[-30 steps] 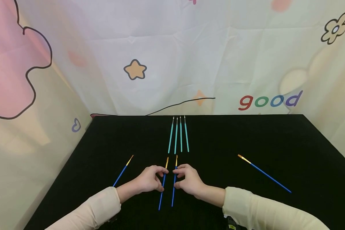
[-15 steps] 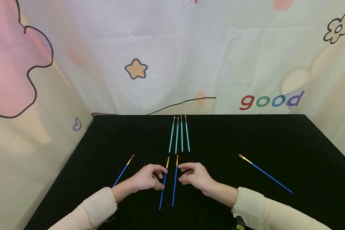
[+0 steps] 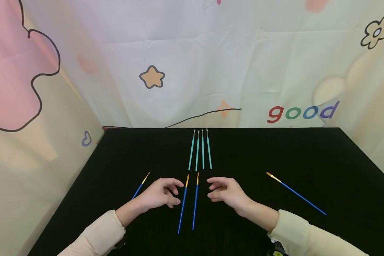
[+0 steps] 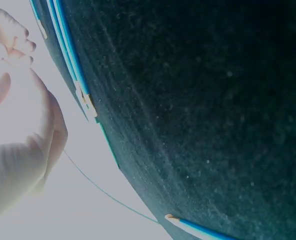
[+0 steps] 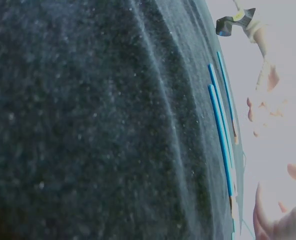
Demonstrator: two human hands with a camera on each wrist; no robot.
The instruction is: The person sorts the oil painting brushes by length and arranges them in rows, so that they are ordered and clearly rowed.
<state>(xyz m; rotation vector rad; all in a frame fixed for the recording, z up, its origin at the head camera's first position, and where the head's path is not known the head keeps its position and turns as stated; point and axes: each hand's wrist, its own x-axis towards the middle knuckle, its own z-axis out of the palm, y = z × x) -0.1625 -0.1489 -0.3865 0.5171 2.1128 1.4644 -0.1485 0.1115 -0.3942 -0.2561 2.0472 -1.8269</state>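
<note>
Two blue paintbrushes with yellow ferrules lie side by side at the middle of the black table, tips pointing away: a left one (image 3: 183, 206) and a right one (image 3: 195, 206). My left hand (image 3: 160, 193) hovers just left of the left brush, fingers loosely bent, holding nothing. To the right of the pair is my right hand (image 3: 228, 193), apart from the brushes, its fingers relaxed around nothing. In the left wrist view both middle brushes (image 4: 70, 47) appear beyond the pale, overexposed left hand (image 4: 25, 125). The right wrist view shows the right hand (image 5: 285, 217) only partly.
Several thin teal paintbrushes (image 3: 197, 151) lie in a row near the table's far edge. Another blue paintbrush (image 3: 140, 187) slants at the left, partly hidden by the left arm. A further blue paintbrush (image 3: 297, 194) lies diagonally at the right. A printed cloth (image 3: 192, 71) hangs behind the black table (image 3: 243, 153).
My right hand has let go of the right middle brush and drawn away to the right. My left hand has released the left brush and shifted slightly left. The brushes stay in place.
</note>
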